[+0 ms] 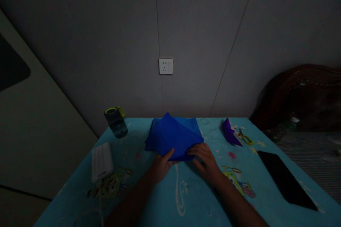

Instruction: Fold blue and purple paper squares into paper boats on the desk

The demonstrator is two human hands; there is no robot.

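Observation:
A dark blue sheet of paper (173,136), with its near edge folded, is held above the table in the middle of the view. My left hand (163,165) grips its lower edge, thumb on top and fingers underneath. My right hand (204,156) has its curled fingers on the paper's lower right part. Behind and beneath the held sheet lie more blue sheets (190,123), partly covered by it.
On the patterned cloth (191,191) are a bottle (116,123) and a white power strip (102,162) with a cable at left. At right lie a folded purple paper (230,134), yellow-handled scissors (247,139) and a black flat object (285,177). A wall stands behind.

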